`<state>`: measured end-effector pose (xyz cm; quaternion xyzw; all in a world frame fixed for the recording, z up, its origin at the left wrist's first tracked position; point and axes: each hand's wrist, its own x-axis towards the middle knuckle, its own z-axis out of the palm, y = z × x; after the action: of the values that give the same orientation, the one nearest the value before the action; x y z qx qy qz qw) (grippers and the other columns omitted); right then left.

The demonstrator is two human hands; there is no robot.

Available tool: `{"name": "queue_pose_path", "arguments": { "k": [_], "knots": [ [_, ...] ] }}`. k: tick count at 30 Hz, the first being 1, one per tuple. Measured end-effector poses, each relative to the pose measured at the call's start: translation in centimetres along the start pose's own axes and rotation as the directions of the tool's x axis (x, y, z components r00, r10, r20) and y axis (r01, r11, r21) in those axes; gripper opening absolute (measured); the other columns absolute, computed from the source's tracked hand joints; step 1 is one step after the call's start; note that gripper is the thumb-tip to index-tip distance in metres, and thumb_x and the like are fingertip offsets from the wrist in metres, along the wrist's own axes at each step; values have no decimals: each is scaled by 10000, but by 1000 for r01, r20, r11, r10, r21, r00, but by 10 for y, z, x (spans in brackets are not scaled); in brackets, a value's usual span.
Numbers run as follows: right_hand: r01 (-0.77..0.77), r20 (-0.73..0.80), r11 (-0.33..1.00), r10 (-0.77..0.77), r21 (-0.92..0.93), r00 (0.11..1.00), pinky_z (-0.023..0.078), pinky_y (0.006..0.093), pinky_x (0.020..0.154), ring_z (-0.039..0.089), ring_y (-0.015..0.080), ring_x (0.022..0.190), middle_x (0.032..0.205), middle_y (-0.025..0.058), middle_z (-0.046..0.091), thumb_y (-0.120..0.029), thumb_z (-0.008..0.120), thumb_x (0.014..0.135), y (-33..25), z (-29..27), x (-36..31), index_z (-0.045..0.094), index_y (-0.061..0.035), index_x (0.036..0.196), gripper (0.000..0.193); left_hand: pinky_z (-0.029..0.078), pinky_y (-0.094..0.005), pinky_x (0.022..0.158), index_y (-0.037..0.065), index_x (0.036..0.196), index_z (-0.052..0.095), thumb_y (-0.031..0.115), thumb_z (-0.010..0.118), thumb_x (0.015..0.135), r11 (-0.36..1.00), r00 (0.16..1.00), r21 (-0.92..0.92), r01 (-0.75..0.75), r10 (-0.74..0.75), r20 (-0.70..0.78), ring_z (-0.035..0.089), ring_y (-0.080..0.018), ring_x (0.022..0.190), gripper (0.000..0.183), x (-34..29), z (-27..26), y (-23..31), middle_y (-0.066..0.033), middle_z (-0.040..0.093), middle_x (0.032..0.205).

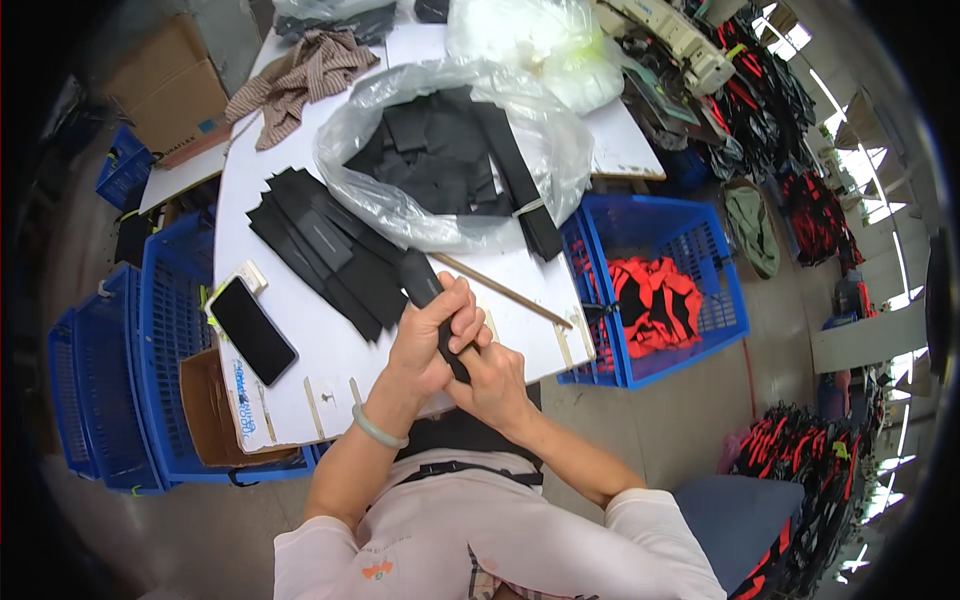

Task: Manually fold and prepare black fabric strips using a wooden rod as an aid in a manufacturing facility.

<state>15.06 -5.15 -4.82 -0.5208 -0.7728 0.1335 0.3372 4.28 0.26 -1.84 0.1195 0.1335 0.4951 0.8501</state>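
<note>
Both my hands meet over the near edge of the white table (420, 45). My left hand (425, 340), with a pale bangle (379, 428) at its wrist, is wrapped round a narrow black fabric piece (420, 278). Its rounded far end sticks out above my fingers. My right hand (495, 385) is closed on the lower end of the same piece, fingers pressed against my left hand. Just beyond lies a thin brown stick (505, 290). Black fabric strips (320, 245) are fanned out to the left. Behind is a clear plastic bag (350, 195) of black pieces (430, 150).
A phone (254, 330) lies at the table's left edge. Blue crates (180, 340) and a cardboard box (215, 405) stand left. At right, a blue crate (735, 290) holds red and black pieces (655, 305). A striped cloth (300, 80) and a sewing machine (680, 45) are farther back.
</note>
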Motion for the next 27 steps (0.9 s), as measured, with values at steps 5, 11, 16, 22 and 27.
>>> {"name": "queue_pose_path", "arguments": {
  "k": [5, 11, 16, 22, 27],
  "knots": [
    [74, -175, 984, -45, 164, 984, 402, 394, 836, 524, 295, 925, 1011, 122, 570, -184, 800, 573, 5, -44, -18, 637, -66, 1100, 564, 430, -266, 501, 70, 678, 423, 62, 568, 852, 787, 955, 571, -233, 297, -20, 403, -96, 422, 227, -2, 3, 3, -14, 431, 519],
    [89, -161, 963, -49, 253, 986, 413, 378, 897, 511, 306, 1089, 1161, 175, 559, -103, 777, 600, -35, -82, 48, 632, 41, 998, 447, 393, -240, 500, 35, 702, 559, 63, 706, 745, 452, 910, 826, -337, 381, 163, 496, -70, 557, 155, -12, 10, -29, 5, 528, 604],
    [134, -273, 941, -47, 312, 961, 414, 375, 888, 536, 291, 1056, 1026, 131, 646, 13, 715, 631, -32, -72, 39, 650, 31, 841, 220, 414, -258, 521, 38, 733, 541, 53, 690, 758, 367, 862, 815, -449, 418, 287, 499, -91, 600, 152, -16, 15, -37, -9, 539, 660],
    [57, -233, 921, 38, 386, 972, 360, 385, 947, 494, 292, 1113, 1161, 158, 574, -53, 752, 609, -36, -87, 33, 669, 3, 846, 257, 412, -252, 518, 22, 741, 516, 70, 675, 779, 500, 944, 825, -263, 311, 112, 529, -105, 570, 170, -24, 4, -35, -33, 565, 627],
    [133, -238, 971, -84, 199, 968, 346, 406, 958, 487, 308, 1113, 1164, 186, 561, -30, 710, 641, -37, -105, 32, 650, 5, 821, 193, 394, -283, 482, 23, 739, 474, 66, 692, 741, 256, 866, 877, -408, 414, 282, 512, -183, 489, 223, -20, 7, -43, -75, 511, 564]
  ]
}}
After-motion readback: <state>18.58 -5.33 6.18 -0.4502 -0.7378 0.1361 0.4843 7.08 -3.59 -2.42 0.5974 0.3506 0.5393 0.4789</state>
